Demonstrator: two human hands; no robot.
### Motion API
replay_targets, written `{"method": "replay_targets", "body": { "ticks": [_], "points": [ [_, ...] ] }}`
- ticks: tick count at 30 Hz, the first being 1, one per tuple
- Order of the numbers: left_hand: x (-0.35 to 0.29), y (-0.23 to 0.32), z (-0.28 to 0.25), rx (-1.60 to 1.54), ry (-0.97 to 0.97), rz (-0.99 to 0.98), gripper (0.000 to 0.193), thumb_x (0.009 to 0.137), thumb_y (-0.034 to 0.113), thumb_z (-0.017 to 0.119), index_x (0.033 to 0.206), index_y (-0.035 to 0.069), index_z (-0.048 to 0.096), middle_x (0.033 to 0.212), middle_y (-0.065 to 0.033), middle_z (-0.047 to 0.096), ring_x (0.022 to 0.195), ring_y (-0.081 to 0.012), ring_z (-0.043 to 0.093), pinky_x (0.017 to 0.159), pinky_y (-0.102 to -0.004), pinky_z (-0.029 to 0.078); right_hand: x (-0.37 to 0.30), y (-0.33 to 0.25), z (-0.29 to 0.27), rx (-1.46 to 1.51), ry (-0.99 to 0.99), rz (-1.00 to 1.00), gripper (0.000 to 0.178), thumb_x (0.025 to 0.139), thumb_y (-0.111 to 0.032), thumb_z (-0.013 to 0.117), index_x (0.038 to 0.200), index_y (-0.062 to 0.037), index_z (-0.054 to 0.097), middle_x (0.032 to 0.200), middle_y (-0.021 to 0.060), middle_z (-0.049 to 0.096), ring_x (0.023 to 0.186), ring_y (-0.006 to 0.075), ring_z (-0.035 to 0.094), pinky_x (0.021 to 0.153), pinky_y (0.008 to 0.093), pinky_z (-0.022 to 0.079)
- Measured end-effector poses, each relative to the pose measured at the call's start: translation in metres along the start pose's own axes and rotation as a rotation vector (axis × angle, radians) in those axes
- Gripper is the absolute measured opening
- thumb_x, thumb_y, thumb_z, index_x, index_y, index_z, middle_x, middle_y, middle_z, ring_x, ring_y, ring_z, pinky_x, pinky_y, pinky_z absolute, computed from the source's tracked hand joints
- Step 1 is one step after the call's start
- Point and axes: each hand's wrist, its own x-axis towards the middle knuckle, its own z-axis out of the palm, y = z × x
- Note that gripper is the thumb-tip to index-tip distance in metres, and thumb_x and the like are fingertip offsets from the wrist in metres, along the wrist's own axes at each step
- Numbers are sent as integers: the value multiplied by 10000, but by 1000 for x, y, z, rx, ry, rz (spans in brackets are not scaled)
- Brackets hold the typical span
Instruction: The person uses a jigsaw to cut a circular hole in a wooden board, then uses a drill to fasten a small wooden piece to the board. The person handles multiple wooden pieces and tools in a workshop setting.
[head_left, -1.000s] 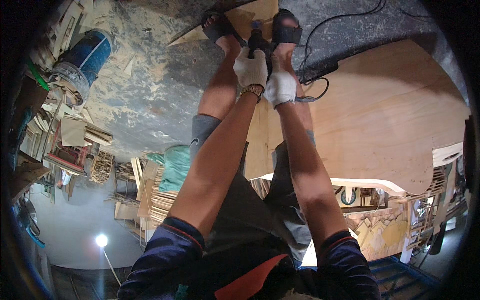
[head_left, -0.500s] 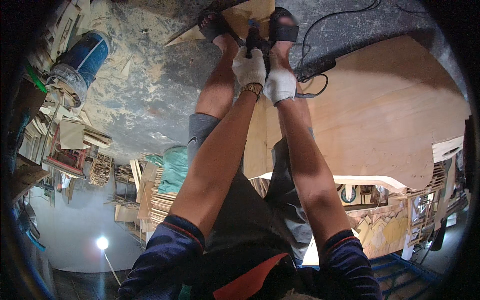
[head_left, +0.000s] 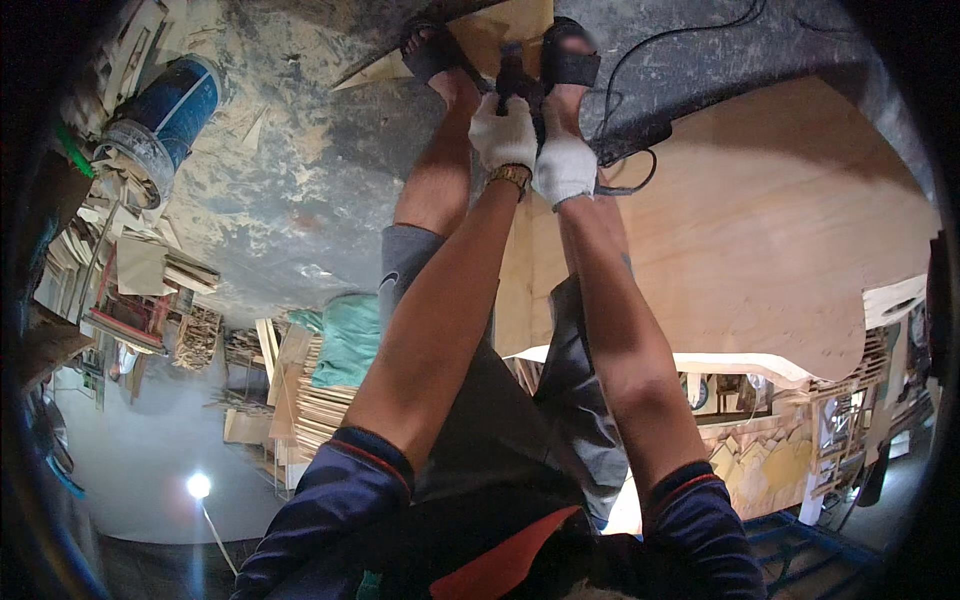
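Observation:
Far out between my feet, a dark power tool [head_left: 515, 82] points away from me over a thin sheet of wood. My left hand [head_left: 502, 135], in a white knitted glove with a watch at the wrist, is closed round the tool's body. Just right of it, my right hand [head_left: 566, 168], also gloved in white, is closed on the tool's rear part; its fingers are mostly hidden. The plywood piece [head_left: 500, 25] under the tool's front end has a pointed left corner. A black power cord [head_left: 640, 187] loops out beside my right hand.
A large curved plywood sheet [head_left: 750, 230] spreads to the right. My feet in black sandals [head_left: 432, 52] stand on either side of the tool. On the left are a blue bucket [head_left: 185, 105] and wood offcuts [head_left: 140, 265]. A green cloth [head_left: 345, 335] lies over stacked strips.
Both hands and the tool appear very slightly lower and to the right in the picture, as do my feet. The grip looks the same.

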Motion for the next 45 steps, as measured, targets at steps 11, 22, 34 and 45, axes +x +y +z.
{"method": "replay_targets", "body": {
  "ticks": [11, 22, 34, 45],
  "points": [
    [6, -8, 5, -10, -23, -60, 294, 848, 279, 637, 979, 36, 739, 928, -241, 720, 901, -421, 713, 790, -486, 543, 6, 0, -2, 26, -107, 42, 690, 860, -263, 639, 1515, -170, 440, 900, 234, 716, 836, 422, 699, 708, 521, 541],
    [6, -2, 1, -26, -32, -44, 277, 841, 259, 632, 934, 17, 730, 890, -251, 714, 882, -427, 709, 777, -488, 539, 7, 1, 1, -11, -89, 40, 703, 850, -274, 657, 1516, -204, 441, 910, 206, 722, 826, 402, 708, 710, 509, 551],
    [6, 3, 0, -57, -13, -34, 289, 844, 250, 625, 964, 12, 739, 925, -242, 723, 909, -398, 719, 795, -464, 542, 11, -2, -2, 1, -69, 92, 624, 870, -332, 604, 1466, -167, 513, 962, 205, 729, 835, 377, 720, 714, 493, 560],
    [6, 9, -4, -31, -42, -95, 265, 840, 221, 627, 962, 15, 740, 919, -241, 725, 919, -405, 716, 792, -467, 539, 13, -8, -18, -4, -127, 106, 607, 878, -369, 607, 1437, -147, 529, 1084, 210, 720, 954, 389, 717, 808, 481, 564]
  ]
}}
